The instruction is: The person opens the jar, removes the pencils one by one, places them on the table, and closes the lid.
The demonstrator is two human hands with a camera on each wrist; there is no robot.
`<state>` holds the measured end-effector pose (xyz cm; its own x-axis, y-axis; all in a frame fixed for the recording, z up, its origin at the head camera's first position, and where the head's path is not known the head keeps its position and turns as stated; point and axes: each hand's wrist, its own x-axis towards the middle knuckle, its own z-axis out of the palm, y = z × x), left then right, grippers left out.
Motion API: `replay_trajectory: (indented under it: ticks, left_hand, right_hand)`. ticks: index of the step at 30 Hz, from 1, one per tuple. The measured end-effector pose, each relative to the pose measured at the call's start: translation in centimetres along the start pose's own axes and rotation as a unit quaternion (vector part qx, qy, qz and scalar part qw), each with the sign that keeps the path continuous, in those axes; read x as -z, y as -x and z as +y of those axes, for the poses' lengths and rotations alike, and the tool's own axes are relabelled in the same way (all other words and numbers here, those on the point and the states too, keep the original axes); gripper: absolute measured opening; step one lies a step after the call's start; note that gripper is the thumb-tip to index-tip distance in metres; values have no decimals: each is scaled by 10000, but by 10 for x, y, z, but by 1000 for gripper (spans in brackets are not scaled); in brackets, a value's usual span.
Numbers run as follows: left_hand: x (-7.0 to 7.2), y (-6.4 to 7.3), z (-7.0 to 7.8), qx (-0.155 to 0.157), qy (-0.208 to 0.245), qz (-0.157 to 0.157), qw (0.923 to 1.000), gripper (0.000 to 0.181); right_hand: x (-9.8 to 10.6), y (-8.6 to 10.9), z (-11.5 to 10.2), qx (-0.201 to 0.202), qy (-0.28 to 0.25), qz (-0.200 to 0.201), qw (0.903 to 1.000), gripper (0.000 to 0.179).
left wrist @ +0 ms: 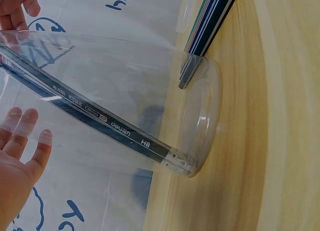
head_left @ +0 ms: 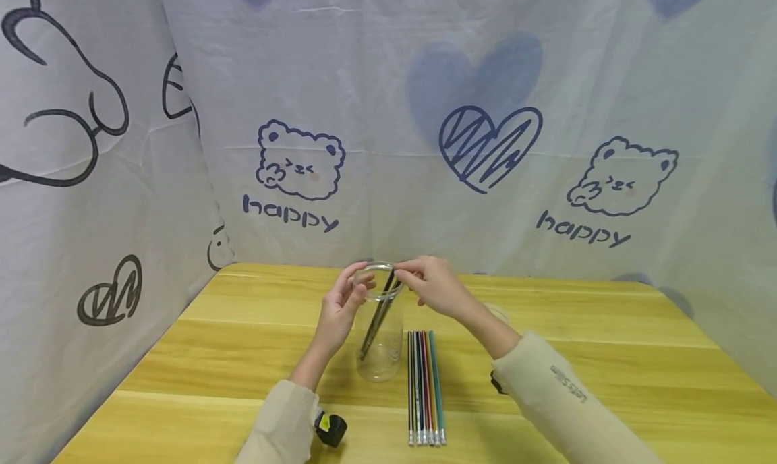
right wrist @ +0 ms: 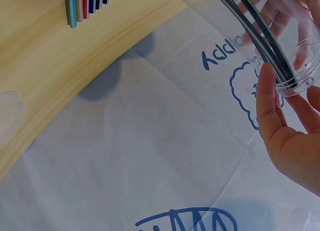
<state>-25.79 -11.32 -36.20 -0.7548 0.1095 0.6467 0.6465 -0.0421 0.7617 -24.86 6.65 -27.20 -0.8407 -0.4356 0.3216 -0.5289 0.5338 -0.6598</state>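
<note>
A tall clear jar [head_left: 380,366] stands on the table, with dark pencils [left wrist: 110,121] leaning inside it. Their metal-capped eraser ends are down at the base, and one is printed HB. My left hand [head_left: 340,309] holds the jar from the left near its top, fingers spread round the wall. At the rim's right side, my right hand [head_left: 434,285] has thumb and fingertips together at the upper ends of the pencils. In the right wrist view its thumb [right wrist: 267,81] lies along the jar's mouth.
Several pencils [head_left: 425,390] in black, blue, red, yellow and teal lie side by side right of the jar, eraser ends toward me. A clear round lid [right wrist: 11,116] lies behind them. A printed white cloth [head_left: 388,201] hangs beyond the table's back edge.
</note>
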Motion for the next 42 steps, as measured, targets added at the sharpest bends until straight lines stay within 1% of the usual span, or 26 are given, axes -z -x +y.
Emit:
replay_trajectory:
  ticks: [4,9,12,15,17,20,25,29,31,35,39,42]
  left_hand:
    - [0,0,0,62,-13,-3,10000,35]
    - [0,0,1,103,53,-21,9999,35]
    - [0,0,1,158,91,-25,9998,36]
    - [0,0,2,215,52,-25,9998,37]
    - [-1,-1,4,229,-5,-19,9997,38]
    - [-2,0,12,219,-104,-3,9997,37]
    - [-5,2,27,202,-167,3,9997,35]
    - [-6,2,29,227,-140,2,9996,36]
    - [-6,1,29,238,-127,10,9996,36]
    - [-5,1,28,205,-142,19,9997,36]
    - [-5,1,27,131,-92,0,9999,36]
    - [-5,1,27,120,-49,-6,9999,36]
  right_hand:
    - [-1,-2,-2,102,198,57,9997,25]
    - [-3,-4,-6,354,588,373,9969,15]
    - [-4,-6,-9,400,735,522,9951,10]
    - [-5,-8,-11,474,873,568,9934,6]
    - [-5,-10,-13,518,915,515,9931,6]
    - [-4,-12,-15,456,876,388,9944,5]
    - [-4,-13,-18,173,775,259,9965,4]
    - [-5,-13,-18,139,722,268,9969,4]
    - [-6,-13,-16,267,718,300,9966,4]
    - [-9,-12,-12,738,842,479,9926,2]
    - [-12,-11,-9,1083,889,758,9872,4]
    - [-12,-11,-8,1365,731,1020,9827,6]
